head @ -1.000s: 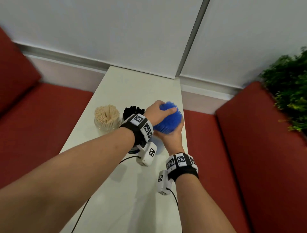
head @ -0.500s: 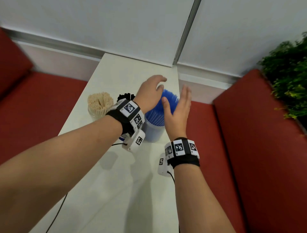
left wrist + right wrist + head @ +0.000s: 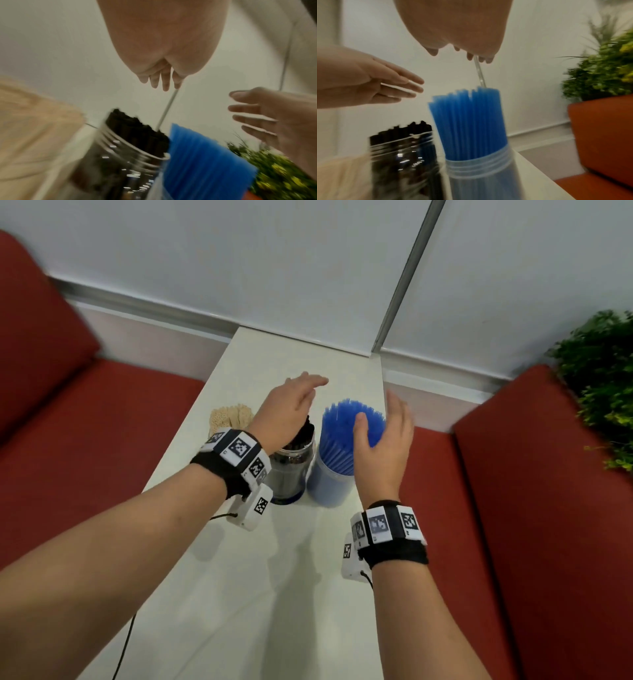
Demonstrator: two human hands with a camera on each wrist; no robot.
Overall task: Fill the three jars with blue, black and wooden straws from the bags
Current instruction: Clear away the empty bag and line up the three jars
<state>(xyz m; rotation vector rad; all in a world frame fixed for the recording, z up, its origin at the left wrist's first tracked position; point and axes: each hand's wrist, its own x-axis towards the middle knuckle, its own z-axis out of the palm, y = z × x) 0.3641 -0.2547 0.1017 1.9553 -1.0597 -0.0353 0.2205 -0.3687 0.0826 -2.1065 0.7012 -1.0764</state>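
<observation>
Three clear jars stand in a row on the white table [image 3: 260, 594]. The right jar [image 3: 327, 484] holds a tall bundle of blue straws [image 3: 342, 433] [image 3: 469, 121]. The middle jar [image 3: 291, 470] holds black straws [image 3: 137, 128] [image 3: 402, 129]. The left jar's wooden straws [image 3: 229, 416] show behind my left wrist. My left hand [image 3: 291, 409] hovers above the black straws with straight fingers, holding nothing. My right hand [image 3: 387, 440] is raised beside the blue bundle on its right, fingers straight and apart from the straws, as the wrist views show.
Red sofa cushions [image 3: 531, 508] flank the narrow table on both sides. A green plant [image 3: 603, 385] stands at the far right. A white wall [image 3: 308, 268] closes the table's far end. A black cable [image 3: 126, 642] runs off the table's near left edge.
Both hands have let go of the blue straws and spread apart. The left hand moved left over the black straws; the right hand drew back to the right.
</observation>
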